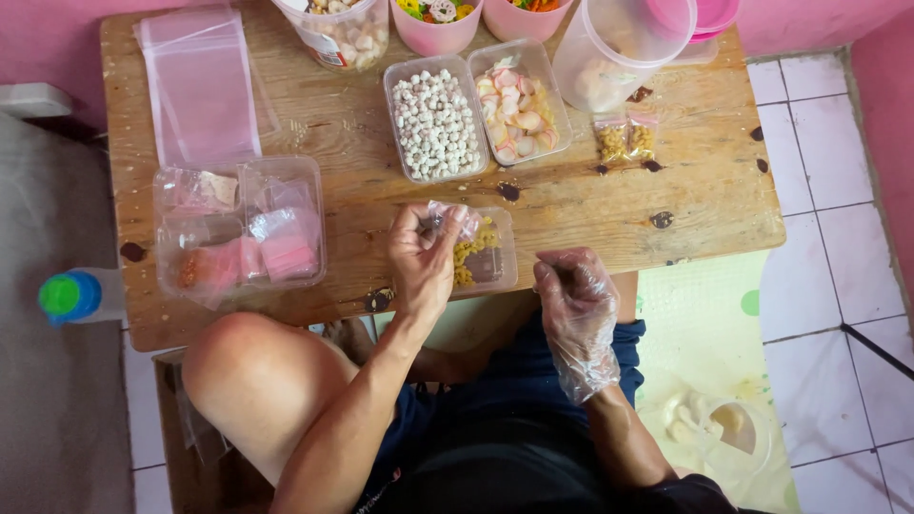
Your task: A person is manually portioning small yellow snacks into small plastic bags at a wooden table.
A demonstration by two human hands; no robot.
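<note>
bottle (71, 295) with green cap lies off the table's (314, 114) left edge, on grey floor. stack of clear bags (202, 90) sits at the top-left corner, its upper end at the far edge. below it a clear box (240, 228) with pink packets, close to the near edge. left hand (424, 262), bare, is raised over the near edge; fingers curled, pinching a small clear bag (455, 217) at its top. just right of it and touching, a tray (486, 252) of yellow pasta shapes, near the front edge. behind: tub of white pellets (435, 124), tub of pink-white slices (519, 100); bare wood between these and the tray. right hand (576, 295), in a clear glove, hangs off the near edge over the lap, fingers loosely closed; cannot tell whether it holds anything. two filled packets (626, 138) lie further right; wood beyond them open to the right edge.
</note>
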